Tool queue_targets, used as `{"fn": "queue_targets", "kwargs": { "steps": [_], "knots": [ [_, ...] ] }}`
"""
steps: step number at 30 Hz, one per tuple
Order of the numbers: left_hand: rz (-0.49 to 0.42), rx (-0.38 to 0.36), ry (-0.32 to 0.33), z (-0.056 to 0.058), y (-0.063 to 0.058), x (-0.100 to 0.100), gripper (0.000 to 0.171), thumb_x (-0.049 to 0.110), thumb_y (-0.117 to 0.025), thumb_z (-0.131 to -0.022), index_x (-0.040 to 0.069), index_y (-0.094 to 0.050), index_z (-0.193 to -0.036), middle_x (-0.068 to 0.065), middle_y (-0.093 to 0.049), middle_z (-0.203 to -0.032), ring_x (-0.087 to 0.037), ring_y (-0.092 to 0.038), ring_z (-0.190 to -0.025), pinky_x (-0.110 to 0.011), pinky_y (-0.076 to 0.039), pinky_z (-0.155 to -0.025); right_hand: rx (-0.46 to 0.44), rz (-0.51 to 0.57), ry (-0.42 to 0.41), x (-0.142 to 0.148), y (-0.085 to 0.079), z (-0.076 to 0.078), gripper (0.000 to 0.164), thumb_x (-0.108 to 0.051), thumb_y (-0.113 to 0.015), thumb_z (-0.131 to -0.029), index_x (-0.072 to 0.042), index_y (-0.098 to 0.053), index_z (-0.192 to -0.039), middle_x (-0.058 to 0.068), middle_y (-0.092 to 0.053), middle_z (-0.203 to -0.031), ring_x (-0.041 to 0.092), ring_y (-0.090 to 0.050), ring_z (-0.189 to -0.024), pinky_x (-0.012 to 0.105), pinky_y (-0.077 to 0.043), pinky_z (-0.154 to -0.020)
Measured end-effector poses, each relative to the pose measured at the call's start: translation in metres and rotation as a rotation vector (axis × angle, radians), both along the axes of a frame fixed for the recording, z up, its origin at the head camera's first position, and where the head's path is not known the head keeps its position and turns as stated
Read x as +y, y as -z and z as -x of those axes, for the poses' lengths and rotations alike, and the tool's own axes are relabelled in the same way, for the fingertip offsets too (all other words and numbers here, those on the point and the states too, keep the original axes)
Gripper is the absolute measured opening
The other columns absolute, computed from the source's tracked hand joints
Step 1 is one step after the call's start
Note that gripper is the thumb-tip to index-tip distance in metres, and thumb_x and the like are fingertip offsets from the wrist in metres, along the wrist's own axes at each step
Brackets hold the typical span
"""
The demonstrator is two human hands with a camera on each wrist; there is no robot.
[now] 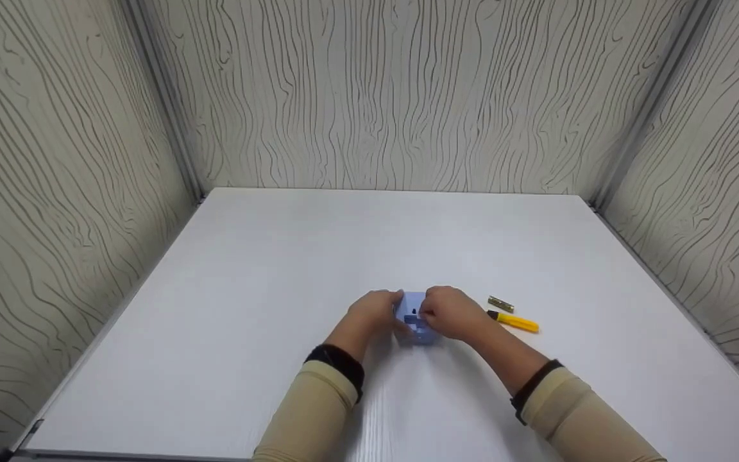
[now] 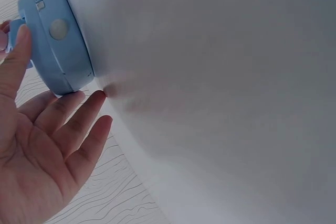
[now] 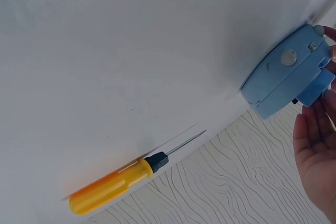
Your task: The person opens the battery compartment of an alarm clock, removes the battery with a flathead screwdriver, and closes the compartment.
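A light-blue plastic device (image 1: 414,300) with rounded sides and a recess in its upper face rests on the white table. My left hand (image 1: 376,309) holds it from the left: the thumb lies against its upper face, and fingertips touch its lower edge in the left wrist view. At the device's right side, my right hand (image 1: 451,312) pinches a small blue block-shaped part (image 3: 316,87) that juts from that face. A round pale button (image 3: 288,57) shows on the device's side. Some right fingertips are cut off by the right wrist frame.
To the right of my right hand lies a screwdriver (image 1: 518,322) with a yellow handle and black collar. Just behind it is a small gold-patterned cylinder (image 1: 501,303), perhaps a battery. Wood-grain panels (image 1: 369,96) enclose the table (image 1: 267,269) at the back and sides.
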State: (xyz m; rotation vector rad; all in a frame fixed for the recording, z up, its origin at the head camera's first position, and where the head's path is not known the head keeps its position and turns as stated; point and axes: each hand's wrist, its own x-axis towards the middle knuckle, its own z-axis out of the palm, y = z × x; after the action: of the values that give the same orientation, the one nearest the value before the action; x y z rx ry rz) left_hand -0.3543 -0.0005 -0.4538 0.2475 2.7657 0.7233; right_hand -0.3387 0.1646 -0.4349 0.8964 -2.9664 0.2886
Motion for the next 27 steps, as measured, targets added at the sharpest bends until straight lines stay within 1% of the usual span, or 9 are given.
{"fn": "queue_targets", "kwargs": {
  "steps": [5, 11, 17, 21, 27],
  "knots": [
    [-0.002, -0.009, -0.011, 0.001, 0.001, 0.001, 0.082, 0.034, -0.08, -0.067, 0.023, -0.041, -0.138, -0.005, -0.047, -0.137, -0.024, -0.04, -0.127, -0.037, -0.032, -0.105, -0.002, -0.026, 0.03, -0.002, 0.001, -0.001, 0.014, -0.015, -0.06, -0.085, -0.011, -0.073, -0.081, -0.006, -0.052, -0.071, 0.01, -0.045, -0.065, 0.025, -0.043, -0.062],
    [-0.01, -0.015, -0.026, 0.0, 0.001, 0.002, 0.08, 0.033, -0.08, -0.068, 0.025, -0.042, -0.138, -0.004, -0.047, -0.136, -0.023, -0.04, -0.127, -0.037, -0.032, -0.106, 0.038, -0.048, 0.043, -0.004, 0.002, -0.002, 0.014, -0.015, -0.06, -0.084, -0.011, -0.073, -0.08, -0.005, -0.052, -0.07, 0.01, -0.044, -0.062, 0.025, -0.043, -0.059],
    [-0.03, -0.026, -0.041, 0.0, 0.001, 0.002, 0.081, 0.031, -0.081, -0.067, 0.025, -0.042, -0.138, -0.003, -0.047, -0.137, -0.023, -0.039, -0.128, -0.038, -0.031, -0.106, 0.102, -0.079, 0.032, -0.007, 0.004, -0.004, 0.015, -0.016, -0.06, -0.084, -0.011, -0.073, -0.078, -0.004, -0.053, -0.068, 0.011, -0.044, -0.058, 0.024, -0.045, -0.058],
    [-0.02, -0.026, -0.037, 0.0, 0.001, 0.001, 0.081, 0.032, -0.081, -0.067, 0.025, -0.042, -0.138, -0.003, -0.047, -0.136, -0.023, -0.039, -0.128, -0.038, -0.031, -0.106, 0.136, -0.08, 0.024, -0.007, 0.006, -0.005, 0.015, -0.016, -0.061, -0.083, -0.011, -0.074, -0.077, -0.003, -0.056, -0.068, 0.01, -0.044, -0.058, 0.024, -0.046, -0.059],
    [-0.003, 0.001, -0.014, 0.002, 0.001, 0.001, 0.08, 0.032, -0.08, -0.067, 0.024, -0.042, -0.137, -0.005, -0.048, -0.135, -0.023, -0.041, -0.127, -0.036, -0.032, -0.105, 0.252, -0.111, -0.02, -0.006, 0.012, -0.006, 0.015, -0.014, -0.061, -0.08, -0.01, -0.073, -0.072, -0.002, -0.057, -0.066, 0.009, -0.043, -0.056, 0.024, -0.045, -0.055]
  ]
}}
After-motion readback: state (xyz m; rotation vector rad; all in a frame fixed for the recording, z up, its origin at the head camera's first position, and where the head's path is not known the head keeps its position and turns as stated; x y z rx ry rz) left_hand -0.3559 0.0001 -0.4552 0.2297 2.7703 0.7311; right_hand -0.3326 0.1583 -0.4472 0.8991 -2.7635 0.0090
